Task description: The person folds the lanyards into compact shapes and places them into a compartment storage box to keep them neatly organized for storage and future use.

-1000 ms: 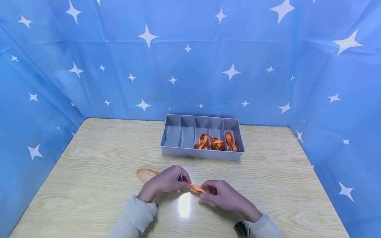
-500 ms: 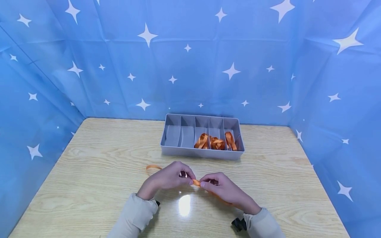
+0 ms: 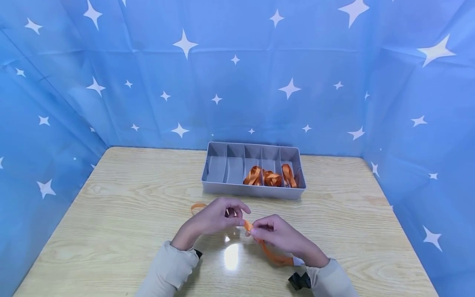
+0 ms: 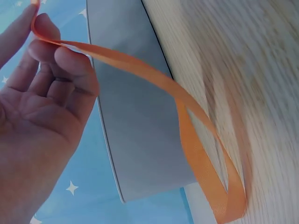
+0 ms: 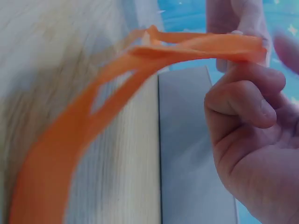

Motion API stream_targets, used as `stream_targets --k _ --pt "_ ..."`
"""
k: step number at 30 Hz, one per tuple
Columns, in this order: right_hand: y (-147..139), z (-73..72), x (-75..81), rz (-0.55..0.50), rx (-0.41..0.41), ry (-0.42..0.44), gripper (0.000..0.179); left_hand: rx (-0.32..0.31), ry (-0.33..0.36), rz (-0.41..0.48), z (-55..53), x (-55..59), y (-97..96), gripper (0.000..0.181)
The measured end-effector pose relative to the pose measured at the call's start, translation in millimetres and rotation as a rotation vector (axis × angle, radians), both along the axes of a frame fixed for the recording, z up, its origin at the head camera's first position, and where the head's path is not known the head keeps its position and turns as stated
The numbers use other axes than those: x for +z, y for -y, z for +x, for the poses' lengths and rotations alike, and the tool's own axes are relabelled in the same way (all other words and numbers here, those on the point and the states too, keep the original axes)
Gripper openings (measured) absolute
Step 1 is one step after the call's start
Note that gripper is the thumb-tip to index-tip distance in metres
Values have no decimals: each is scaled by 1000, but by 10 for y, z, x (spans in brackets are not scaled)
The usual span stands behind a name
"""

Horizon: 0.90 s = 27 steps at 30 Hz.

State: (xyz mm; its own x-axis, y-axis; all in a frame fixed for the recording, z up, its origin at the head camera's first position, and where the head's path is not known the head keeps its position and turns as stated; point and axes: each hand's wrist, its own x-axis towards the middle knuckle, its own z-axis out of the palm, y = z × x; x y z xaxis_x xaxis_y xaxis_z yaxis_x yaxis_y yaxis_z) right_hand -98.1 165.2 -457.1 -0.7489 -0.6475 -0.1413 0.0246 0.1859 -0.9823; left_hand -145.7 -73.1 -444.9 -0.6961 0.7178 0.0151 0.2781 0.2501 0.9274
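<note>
An orange ribbon [image 3: 276, 258] stretches between both hands above the table. My left hand [image 3: 217, 216] holds it by the thumb and curled fingers, with the index finger lifted away. From those fingers a loop of ribbon [image 4: 140, 70] hangs on the other side. My right hand [image 3: 278, 235] pinches the ribbon between thumb and index finger, close to the left fingertips. Doubled strands [image 5: 112, 93] trail from the right hand toward its wrist, where a small white piece [image 3: 298, 261] shows. The exact contact in the right wrist view is partly blurred.
Behind the hands stands a grey divided box [image 3: 252, 192]. Its three right compartments hold bundled orange ribbons [image 3: 272, 179]; the two left ones show bare floors. A wooden table [image 3: 130, 185] lies beneath, with a blue starry curtain [image 3: 237, 82] around it.
The ribbon loop at the left has drawn in toward the left hand. More ribbon now hangs beside the right wrist. The left index finger has lifted off.
</note>
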Motion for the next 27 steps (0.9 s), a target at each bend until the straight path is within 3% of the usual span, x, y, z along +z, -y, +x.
stream_targets --k 3,6,13,19,27 --pt "6 1 41 -39 1 50 40 1 -4 13 -4 20 -8 30" --pt "10 14 62 -42 -2 41 36 -7 -2 21 -4 44 -16 33" --pt "17 46 117 -41 -1 -78 22 -40 -24 56 17 116 -13 30" --pt "-2 64 269 -166 6 -161 20 -48 -28 99 12 107 -20 26" --pt "-68 117 464 -164 -123 -112 21 -20 55 274 51 37 -65 24"
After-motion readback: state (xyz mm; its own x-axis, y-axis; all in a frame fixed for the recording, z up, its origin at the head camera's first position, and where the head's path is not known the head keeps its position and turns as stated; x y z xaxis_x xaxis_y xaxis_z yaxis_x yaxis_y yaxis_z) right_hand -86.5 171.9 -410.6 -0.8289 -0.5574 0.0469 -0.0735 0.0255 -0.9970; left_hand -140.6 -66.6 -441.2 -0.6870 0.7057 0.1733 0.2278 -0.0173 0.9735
